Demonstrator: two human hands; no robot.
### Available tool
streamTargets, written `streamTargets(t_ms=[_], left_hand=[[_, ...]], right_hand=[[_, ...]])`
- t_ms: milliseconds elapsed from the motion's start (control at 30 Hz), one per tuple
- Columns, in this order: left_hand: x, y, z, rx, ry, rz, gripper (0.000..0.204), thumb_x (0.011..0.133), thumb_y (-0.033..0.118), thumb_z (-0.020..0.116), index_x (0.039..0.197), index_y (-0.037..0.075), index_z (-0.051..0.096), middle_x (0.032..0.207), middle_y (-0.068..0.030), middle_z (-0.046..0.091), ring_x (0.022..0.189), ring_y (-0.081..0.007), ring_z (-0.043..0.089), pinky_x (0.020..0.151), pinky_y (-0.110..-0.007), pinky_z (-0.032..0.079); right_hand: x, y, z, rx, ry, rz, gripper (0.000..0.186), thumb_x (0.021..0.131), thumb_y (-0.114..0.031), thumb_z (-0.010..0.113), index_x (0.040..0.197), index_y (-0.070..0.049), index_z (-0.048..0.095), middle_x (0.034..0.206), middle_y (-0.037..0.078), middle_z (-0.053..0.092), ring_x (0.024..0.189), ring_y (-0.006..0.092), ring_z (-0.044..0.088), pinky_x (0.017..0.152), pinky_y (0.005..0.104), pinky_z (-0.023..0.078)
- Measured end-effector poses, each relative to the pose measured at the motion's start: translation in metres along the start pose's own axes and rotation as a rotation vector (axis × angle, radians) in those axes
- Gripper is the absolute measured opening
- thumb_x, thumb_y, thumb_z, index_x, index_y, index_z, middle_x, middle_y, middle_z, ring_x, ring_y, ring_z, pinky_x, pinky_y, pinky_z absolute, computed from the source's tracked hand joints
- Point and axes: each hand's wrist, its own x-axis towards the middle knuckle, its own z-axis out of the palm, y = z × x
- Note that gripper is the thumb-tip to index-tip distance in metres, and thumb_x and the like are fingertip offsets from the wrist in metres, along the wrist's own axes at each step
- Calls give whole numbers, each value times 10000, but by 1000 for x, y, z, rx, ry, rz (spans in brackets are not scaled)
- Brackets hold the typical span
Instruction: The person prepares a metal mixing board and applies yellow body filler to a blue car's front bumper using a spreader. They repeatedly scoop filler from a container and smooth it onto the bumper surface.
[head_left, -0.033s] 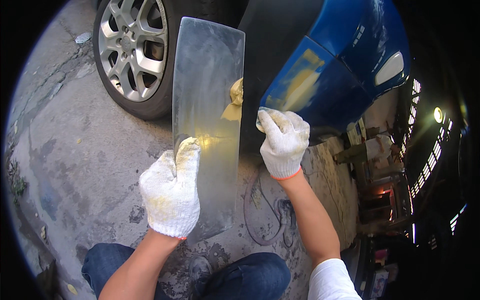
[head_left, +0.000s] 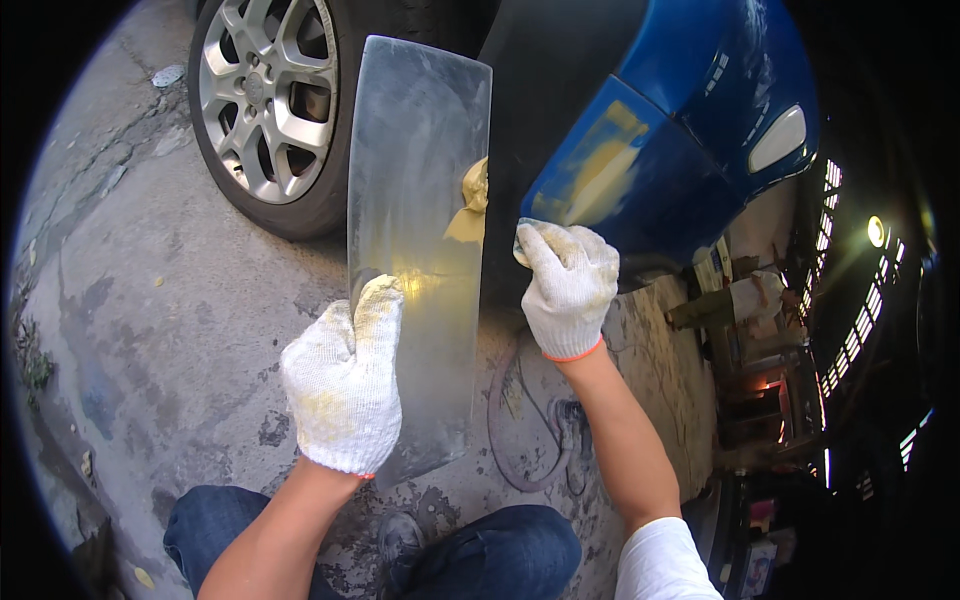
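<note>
My left hand (head_left: 345, 385), in a white knit glove stained yellow, is closed on the left edge of a long, grey mixing board (head_left: 420, 130), thumb on top. The board is held tilted over the floor. A lump of yellow-tan putty (head_left: 472, 200) clings to its right edge. My right hand (head_left: 572, 280), gloved likewise, is closed on a small putty spreader (head_left: 524, 232); only a bit of it shows past the fingers. That hand is just below a smeared yellowish putty patch (head_left: 600, 170) on the blue car bumper (head_left: 690, 150). Whether it touches the bumper I cannot tell.
A car wheel (head_left: 270, 100) with silver spokes stands at the upper left, beside the board. A hose (head_left: 500, 440) lies curled on the stained concrete floor (head_left: 200, 350). At the far right, a person (head_left: 750, 298) is in the dim workshop. My bent knees (head_left: 510, 550) are below.
The mixing board and my left hand have shifted very slightly to the right. My right hand is almost unmoved.
</note>
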Motion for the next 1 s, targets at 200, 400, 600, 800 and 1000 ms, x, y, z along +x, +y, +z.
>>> streamTargets(t_ms=[200,400,600,800,1000], left_hand=[[0,4,-4,13,34,19,231,1032,167,711,931,-35,762,693,-205,674,614,-327,686,571,-413,502],[-3,2,0,-3,25,-5,342,1067,229,692,911,-75,722,669,-93,629,640,-143,511,607,-378,438],[-2,-5,5,-39,14,-35,289,1059,196,704,969,-76,737,726,-69,661,692,-111,539,643,-338,464],[-2,-12,7,-31,20,2,222,1039,158,696,977,-46,758,730,-199,689,636,-357,680,604,-415,512],[2,-22,5,125,-11,177,172,1023,101,679,1076,-40,763,809,-206,715,679,-360,704,611,-421,529]], right_hand=[[31,25,-28,147,262,23,403,708,150,772,1061,-40,812,970,99,763,872,272,692,746,387,536],[74,47,-42,-113,291,-49,357,769,77,810,1090,-78,836,1033,67,783,947,250,692,865,377,529],[94,43,-27,-180,333,-96,298,775,-24,804,1055,-122,839,1032,19,777,960,233,687,866,375,487],[95,40,-19,-196,324,-75,250,777,-31,794,1005,-124,838,986,26,776,936,242,688,837,389,479],[75,23,-17,-153,227,-29,355,745,71,771,1044,-103,853,1011,73,798,924,258,712,888,371,526]])
